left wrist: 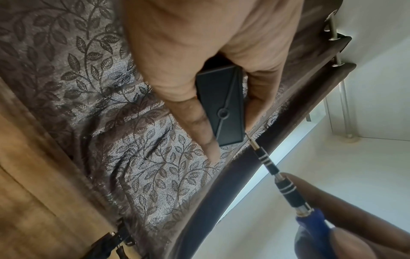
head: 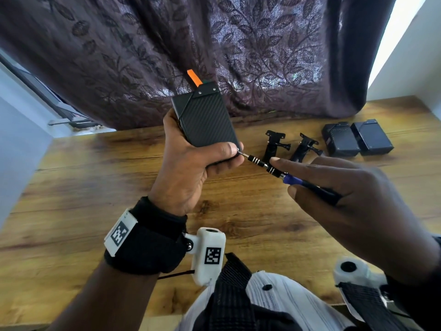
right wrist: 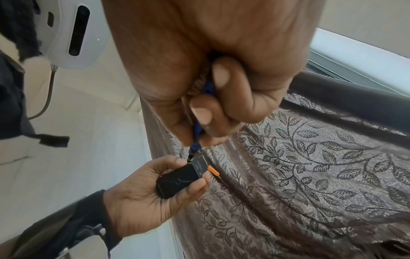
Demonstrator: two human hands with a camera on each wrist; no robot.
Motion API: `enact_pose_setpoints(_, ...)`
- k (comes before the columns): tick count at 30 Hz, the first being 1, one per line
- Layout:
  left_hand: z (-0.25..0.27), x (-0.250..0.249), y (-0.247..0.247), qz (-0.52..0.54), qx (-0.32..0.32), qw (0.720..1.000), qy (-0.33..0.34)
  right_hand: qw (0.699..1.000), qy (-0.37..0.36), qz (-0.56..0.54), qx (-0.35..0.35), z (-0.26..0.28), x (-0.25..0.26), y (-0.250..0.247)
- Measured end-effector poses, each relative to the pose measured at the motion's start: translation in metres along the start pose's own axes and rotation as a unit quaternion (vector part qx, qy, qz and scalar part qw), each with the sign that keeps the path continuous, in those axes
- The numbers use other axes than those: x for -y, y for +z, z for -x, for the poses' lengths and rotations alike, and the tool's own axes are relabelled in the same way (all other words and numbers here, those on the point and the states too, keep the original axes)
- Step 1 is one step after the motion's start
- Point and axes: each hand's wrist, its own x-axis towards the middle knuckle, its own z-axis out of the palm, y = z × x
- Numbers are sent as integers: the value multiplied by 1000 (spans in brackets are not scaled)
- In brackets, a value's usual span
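Black case point(head: 207, 120) was gripped in the left hand point(head: 183, 168), fingers wrapped round it, off the worktop point(head: 95, 187). Precision screwdriver point(head: 262, 163) was pinched in the right hand point(head: 358, 194), tip set on corner screw point(head: 238, 149) beside the left thumb; screw work was judged unfinished.

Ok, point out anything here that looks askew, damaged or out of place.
Only the orange tab: it juts at a slant from the top end of the black box that the left hand holds. The screwdriver in the right hand has its tip at the box's lower corner. Nothing looks spilled or broken.
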Motion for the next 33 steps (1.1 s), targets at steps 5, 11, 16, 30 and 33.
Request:
enact_pose_setpoints(5, 2, 1, 0, -1, 2, 1000, 7, 1000, -1, 3, -9, 0, 0, 0)
enact_pose_setpoints(11, 2, 2, -1, -9, -5, 1000, 1, 1000, -1, 2, -5, 0, 0, -2)
enact_pose_setpoints(16, 3, 3, 0, -19, 0, 1000, -3, 1000, -7, 10, 3, 1, 0, -3)
enact_pose_setpoints(30, -1, 12, -1, -42, -7, 998, 36, 979, -22, 189, 75, -12, 18, -17)
enact_pose_setpoints(33, -3, 8, 6, -75, 2, 995, 68, 962, 3, 255, 97, -20, 27, -20)
